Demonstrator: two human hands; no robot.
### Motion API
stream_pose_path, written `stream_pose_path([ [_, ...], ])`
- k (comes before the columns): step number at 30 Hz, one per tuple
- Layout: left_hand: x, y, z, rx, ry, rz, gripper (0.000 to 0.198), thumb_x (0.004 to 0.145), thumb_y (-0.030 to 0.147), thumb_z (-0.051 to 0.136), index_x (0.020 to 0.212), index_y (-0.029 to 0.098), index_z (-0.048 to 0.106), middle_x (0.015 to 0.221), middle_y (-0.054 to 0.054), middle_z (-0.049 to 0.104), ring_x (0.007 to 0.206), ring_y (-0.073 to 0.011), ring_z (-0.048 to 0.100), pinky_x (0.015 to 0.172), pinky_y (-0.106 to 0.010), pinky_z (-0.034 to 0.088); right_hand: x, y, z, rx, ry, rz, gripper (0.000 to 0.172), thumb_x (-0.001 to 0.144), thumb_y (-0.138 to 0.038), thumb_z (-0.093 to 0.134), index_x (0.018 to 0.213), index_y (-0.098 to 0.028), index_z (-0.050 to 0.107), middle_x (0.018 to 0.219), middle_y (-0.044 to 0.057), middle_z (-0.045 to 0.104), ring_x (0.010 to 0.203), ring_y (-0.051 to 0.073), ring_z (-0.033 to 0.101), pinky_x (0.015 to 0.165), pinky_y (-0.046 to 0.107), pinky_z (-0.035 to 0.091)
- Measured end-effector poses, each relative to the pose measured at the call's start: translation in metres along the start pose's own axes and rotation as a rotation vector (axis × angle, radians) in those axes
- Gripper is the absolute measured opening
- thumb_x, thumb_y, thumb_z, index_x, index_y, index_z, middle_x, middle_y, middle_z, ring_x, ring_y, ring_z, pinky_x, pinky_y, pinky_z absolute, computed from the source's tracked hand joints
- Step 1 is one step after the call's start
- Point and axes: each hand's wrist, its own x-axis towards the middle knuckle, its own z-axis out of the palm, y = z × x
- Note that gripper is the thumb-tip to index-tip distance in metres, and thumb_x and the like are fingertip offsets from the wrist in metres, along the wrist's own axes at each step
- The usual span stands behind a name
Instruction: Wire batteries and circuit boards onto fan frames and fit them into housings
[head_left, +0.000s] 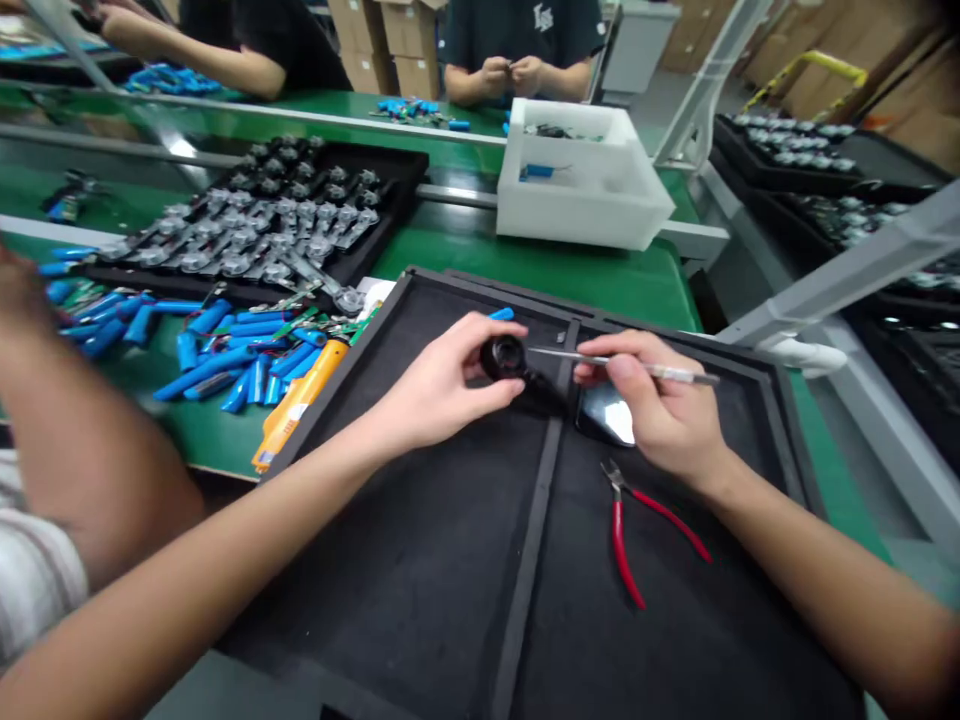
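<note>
Left hand (442, 388) gripped a black round part (504, 358), possibly a lens housing, near the far edge of the black foam tray (420, 530). Right hand (649, 405) pinched a steel-tipped pick (600, 357), its tip just beside the part, both hands close together for control.

The left hand (442, 385) grips a black round part (504, 358); the right hand (652, 400) points a metal pick (600, 356) at it.
</note>
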Motion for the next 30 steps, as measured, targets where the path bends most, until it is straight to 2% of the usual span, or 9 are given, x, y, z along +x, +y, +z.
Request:
stream_pose_path([
  [2, 0.034, 0.0, 0.02, -0.068, -0.087, 0.134, 0.049, 0.09, 0.025, 0.074, 0.137, 0.024, 0.061, 0.131, -0.008, 0.062, 0.12, -0.0233, 0.063, 0.104, -0.037, 0.053, 0.008, 0.004, -0.014, 0.068, 0.16, 0.037, 0.025, 0.108, -0.039, 0.054, 0.106, -0.024, 0.074, 0.09, 0.003, 0.074, 0.08, 0.017, 0.072, 0.075, 0.031, 0.059],
  [5, 0.068, -0.005, 0.038, 0.088, -0.221, 0.257, 0.053, 0.088, 0.032, 0.079, 0.138, 0.027, 0.064, 0.131, -0.008, 0.059, 0.128, -0.0263, 0.058, 0.116, -0.044, 0.043, 0.02, 0.014, -0.04, 0.101, 0.324, 0.124, 0.034, 0.106, -0.047, 0.054, 0.089, -0.022, 0.07, 0.072, 0.001, 0.065, 0.065, 0.016, 0.064, 0.061, 0.029, 0.055],
  [9, 0.078, -0.024, 0.04, 0.258, -0.271, 0.262, 0.054, 0.091, 0.036, 0.077, 0.141, 0.026, 0.061, 0.127, -0.008, 0.064, 0.123, -0.0271, 0.058, 0.112, -0.046, 0.045, 0.022, 0.025, -0.055, 0.087, 0.423, 0.113, 0.037, 0.107, -0.051, 0.049, 0.089, -0.023, 0.065, 0.07, 0.0, 0.06, 0.062, 0.016, 0.062, 0.057, 0.029, 0.054],
  [11, 0.074, -0.033, 0.039, 0.287, -0.299, 0.282, 0.05, 0.092, 0.033, 0.075, 0.139, 0.024, 0.06, 0.129, -0.009, 0.066, 0.124, -0.0268, 0.058, 0.112, -0.044, 0.045, 0.017, 0.023, -0.051, 0.09, 0.385, 0.049, 0.027, 0.108, -0.045, 0.05, 0.098, -0.025, 0.065, 0.077, 0.001, 0.065, 0.067, 0.016, 0.066, 0.061, 0.03, 0.058],
  [14, 0.068, -0.041, 0.042, 0.274, -0.316, 0.302, 0.042, 0.096, 0.024, 0.069, 0.136, 0.022, 0.057, 0.136, -0.009, 0.064, 0.129, -0.0247, 0.057, 0.115, -0.042, 0.043, 0.005, 0.014, -0.044, -0.07, 0.182, -0.077, 0.013, 0.105, -0.03, 0.057, 0.111, -0.027, 0.068, 0.094, 0.003, 0.074, 0.082, 0.019, 0.073, 0.074, 0.034, 0.061],
  [18, 0.067, -0.048, 0.045, 0.284, -0.195, 0.239, 0.042, 0.095, 0.023, 0.07, 0.134, 0.024, 0.054, 0.133, -0.007, 0.065, 0.125, -0.0233, 0.061, 0.109, -0.039, 0.048, -0.002, 0.003, -0.045, -0.228, -0.016, -0.238, 0.024, 0.097, -0.017, 0.068, 0.119, -0.028, 0.071, 0.104, 0.002, 0.078, 0.095, 0.02, 0.075, 0.085, 0.034, 0.061],
  [24, 0.067, -0.054, 0.047, 0.44, -0.088, 0.28, 0.036, 0.093, 0.029, 0.075, 0.121, 0.023, 0.054, 0.115, -0.007, 0.062, 0.11, -0.0249, 0.06, 0.094, -0.039, 0.051, 0.003, 0.005, -0.044, -0.397, -0.089, -0.143, 0.022, 0.1, -0.018, 0.063, 0.119, -0.027, 0.068, 0.106, 0.003, 0.079, 0.094, 0.019, 0.077, 0.083, 0.03, 0.062],
  [27, 0.066, -0.055, 0.049, 0.516, -0.066, 0.204, 0.037, 0.087, 0.036, 0.078, 0.103, 0.023, 0.047, 0.105, -0.005, 0.059, 0.096, -0.0241, 0.059, 0.08, -0.038, 0.05, 0.001, 0.006, -0.042, -0.393, -0.127, -0.105, 0.024, 0.101, -0.02, 0.06, 0.124, -0.026, 0.065, 0.11, 0.005, 0.078, 0.102, 0.022, 0.076, 0.085, 0.032, 0.062],
  [30, 0.066, -0.055, 0.051, 0.567, -0.069, 0.156, 0.043, 0.087, 0.044, 0.077, 0.105, 0.024, 0.043, 0.103, -0.003, 0.06, 0.088, -0.0232, 0.059, 0.075, -0.038, 0.047, -0.003, 0.004, -0.04, -0.353, -0.142, -0.105, 0.029, 0.1, -0.015, 0.06, 0.126, -0.027, 0.064, 0.111, 0.005, 0.078, 0.104, 0.022, 0.075, 0.088, 0.032, 0.062],
])
